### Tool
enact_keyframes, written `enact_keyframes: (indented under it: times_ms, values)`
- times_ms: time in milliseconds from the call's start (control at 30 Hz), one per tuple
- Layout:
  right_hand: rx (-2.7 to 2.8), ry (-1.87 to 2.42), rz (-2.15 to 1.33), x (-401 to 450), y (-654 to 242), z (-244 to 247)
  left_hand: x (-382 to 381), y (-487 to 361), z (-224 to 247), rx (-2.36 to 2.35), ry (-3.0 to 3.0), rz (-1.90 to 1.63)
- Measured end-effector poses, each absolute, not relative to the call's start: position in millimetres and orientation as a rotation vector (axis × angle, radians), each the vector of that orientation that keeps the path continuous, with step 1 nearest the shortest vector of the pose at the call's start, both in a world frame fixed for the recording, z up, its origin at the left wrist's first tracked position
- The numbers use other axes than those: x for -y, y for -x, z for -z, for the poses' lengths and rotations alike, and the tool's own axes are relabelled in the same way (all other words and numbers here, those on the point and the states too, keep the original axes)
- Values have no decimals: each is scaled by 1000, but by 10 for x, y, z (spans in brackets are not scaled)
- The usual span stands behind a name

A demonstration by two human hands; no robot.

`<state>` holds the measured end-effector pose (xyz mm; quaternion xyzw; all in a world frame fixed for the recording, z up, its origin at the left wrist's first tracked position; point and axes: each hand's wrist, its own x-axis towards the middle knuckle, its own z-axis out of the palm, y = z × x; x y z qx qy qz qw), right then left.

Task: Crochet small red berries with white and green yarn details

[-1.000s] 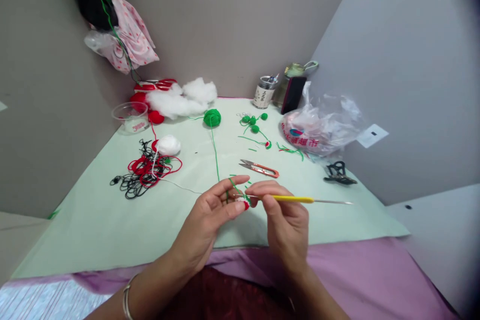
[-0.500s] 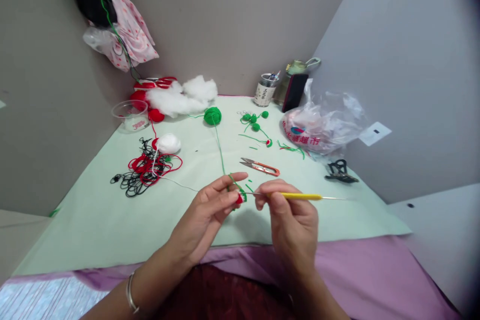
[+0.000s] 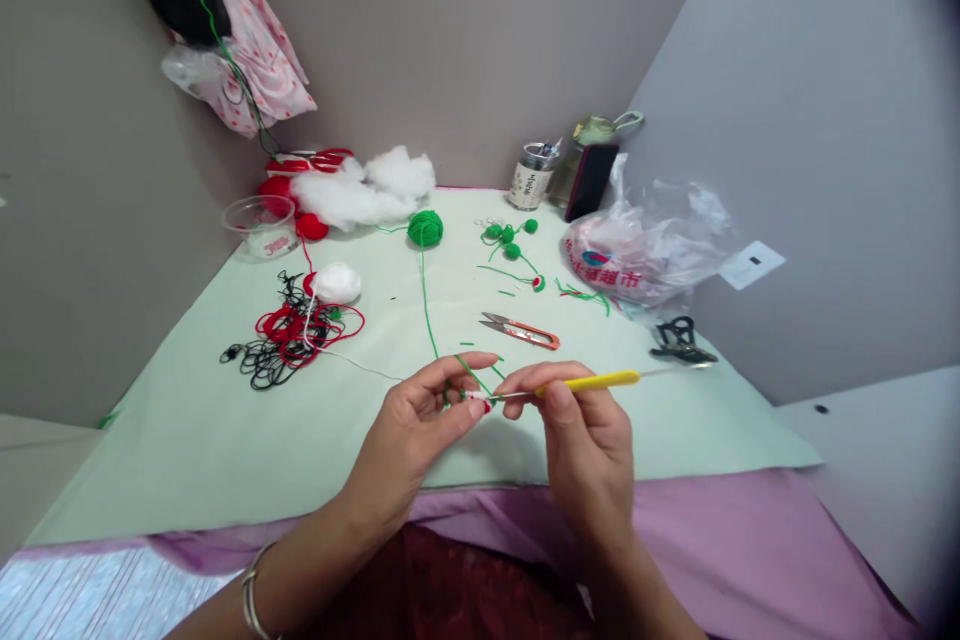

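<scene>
My left hand (image 3: pixel 420 420) pinches a small crochet piece (image 3: pixel 480 401) in red, white and green, partly hidden by the fingers. Green yarn (image 3: pixel 426 305) runs from a green ball (image 3: pixel 425 229) down over my raised left index finger to the piece. In my right hand (image 3: pixel 581 425) is a crochet hook with a yellow handle (image 3: pixel 607 381), its thin metal shaft reaching the edge of the piece. White yarn (image 3: pixel 356 364) leads from a white ball (image 3: pixel 337 283) towards my left hand. Orange-handled thread snips (image 3: pixel 525 331) lie just beyond my hands.
Tangled black and red yarn (image 3: pixel 285 335) lies at the left, near a clear plastic tub (image 3: pixel 262 228) and white stuffing (image 3: pixel 360 192). Small green crocheted balls (image 3: pixel 511 250) are at the back. At the right are a plastic bag (image 3: pixel 645 240), a phone (image 3: pixel 591 182) and a black claw clip (image 3: pixel 682 341).
The crochet piece has turned in my left fingers, showing more of its white and red edge. The hook has tilted and shifted slightly left. The green yarn strand has swung left.
</scene>
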<state>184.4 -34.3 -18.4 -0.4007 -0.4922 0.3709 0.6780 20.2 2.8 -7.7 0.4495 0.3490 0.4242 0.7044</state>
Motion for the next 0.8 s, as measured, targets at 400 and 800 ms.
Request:
enact_keyframes:
  times_ms: [400, 800]
  values:
    - [1811, 1006, 177, 393, -1852, 243, -24, -282, 46, -736, -758, -935]
    - [1339, 967, -450, 284, -1742, 155, -30, -263, -12, -733, -815, -934]
